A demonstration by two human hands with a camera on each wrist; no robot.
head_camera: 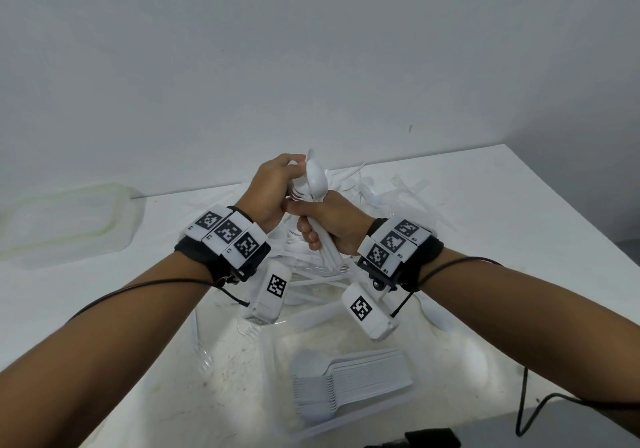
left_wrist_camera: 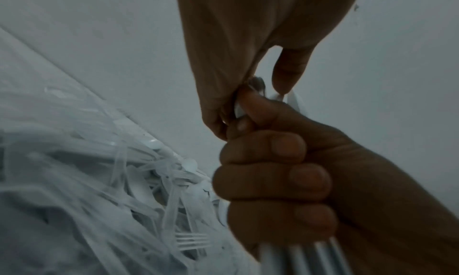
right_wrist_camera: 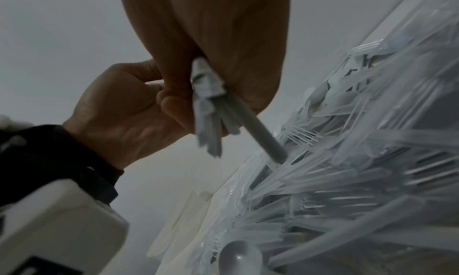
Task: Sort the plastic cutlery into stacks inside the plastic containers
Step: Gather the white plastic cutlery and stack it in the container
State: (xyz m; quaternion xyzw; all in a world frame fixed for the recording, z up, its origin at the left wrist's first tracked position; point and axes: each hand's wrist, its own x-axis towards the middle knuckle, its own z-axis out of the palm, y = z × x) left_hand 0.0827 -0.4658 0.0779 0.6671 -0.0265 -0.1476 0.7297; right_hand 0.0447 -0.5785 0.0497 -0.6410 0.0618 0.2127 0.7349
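My right hand grips the handles of an upright bundle of white plastic spoons above the table. My left hand pinches the bundle's upper end, near the spoon bowls. In the left wrist view the left hand pinches the tops while the right hand is a fist round the handles. In the right wrist view the right hand holds the bundle, and the left hand is beside it. A loose pile of white cutlery lies under and behind both hands. A clear container nearest me holds a neat stack of cutlery.
A translucent container or lid lies at the table's left, by the wall. A lone spoon and a fork lie near the front container. A black cable hangs at the table's front right edge. The wall is close behind the pile.
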